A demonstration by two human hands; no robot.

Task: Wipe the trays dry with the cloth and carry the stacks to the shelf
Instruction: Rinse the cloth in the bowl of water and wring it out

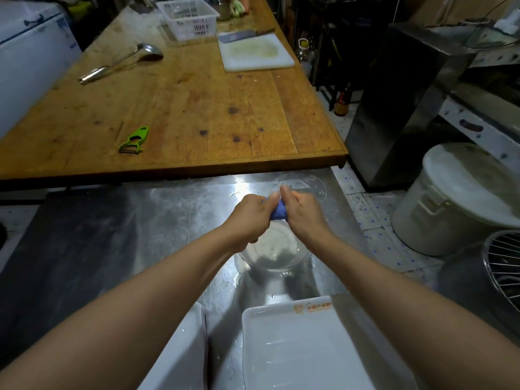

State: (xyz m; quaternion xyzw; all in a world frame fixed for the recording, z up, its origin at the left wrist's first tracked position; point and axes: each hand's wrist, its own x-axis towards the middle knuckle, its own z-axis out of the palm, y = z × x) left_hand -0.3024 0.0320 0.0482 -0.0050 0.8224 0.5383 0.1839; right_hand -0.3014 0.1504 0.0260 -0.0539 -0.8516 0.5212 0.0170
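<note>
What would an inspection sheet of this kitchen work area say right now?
Surface: steel counter, wet with droplets; wooden table behind it.
Job's things: blue cloth wrung over a clear glass bowl; white tray near the front, wet; second white tray to its left.
Clutter: green peeler, ladle, white basket, cutting board with cleaver.
Grips: left hand and right hand both grip the cloth.
Cables: nothing seen.
Surroundings: white lidded bucket, wire rack, steel cabinet.
</note>
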